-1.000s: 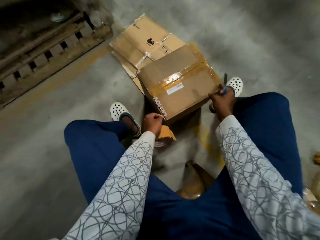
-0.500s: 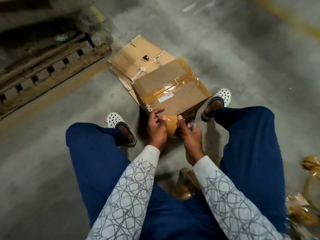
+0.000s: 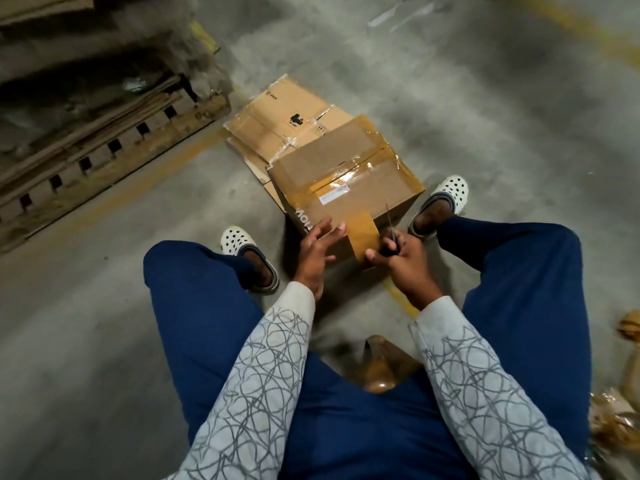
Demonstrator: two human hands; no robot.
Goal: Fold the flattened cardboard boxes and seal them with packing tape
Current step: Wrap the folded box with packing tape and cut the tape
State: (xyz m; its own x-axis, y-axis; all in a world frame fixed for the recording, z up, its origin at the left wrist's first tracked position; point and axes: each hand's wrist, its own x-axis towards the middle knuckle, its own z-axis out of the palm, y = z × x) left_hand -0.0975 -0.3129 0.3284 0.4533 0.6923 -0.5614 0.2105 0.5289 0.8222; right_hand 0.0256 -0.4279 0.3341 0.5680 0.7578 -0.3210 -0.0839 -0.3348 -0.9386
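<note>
Where the box sat: the box (image 3: 346, 174) stood on the concrete floor (image 3: 485, 98), folded up square, with my left shoe (image 3: 235, 239) near its left side and my right shoe (image 3: 450, 192) just beside its right corner.
Top of the box: brown tape already covered the middle seam.
Tape strip: a short brown tape strip (image 3: 362, 230) ran from the box's top edge down its near face.
How the box would handle: I judged it empty and light, stiff at the edges and corners but soft in the panels. It would likely skid on the concrete when pushed. A flat palm near an edge looked the safest hold, off the glossy tape.
How the strip would handle: thin, limp and sticky, apt to crease. I would take it by its free end and smooth it downward.
Left grip: my left grip (image 3: 317, 252) was wide, fingers straight and spread, holding nothing. Its tips were at the box's near face just left of the strip. I could not tell whether they pressed.
Right grip: my right grip (image 3: 401, 258) was closed round the dark handle of a cutter (image 3: 389, 226), blade pointing up the near face, thumb at the strip's lower end.
Flattened cardboard: the flattened cardboard (image 3: 287, 123) lay behind the box, touching it.
Pallet: the pallet (image 3: 104, 150) was well apart, beyond the box's left side.
</note>
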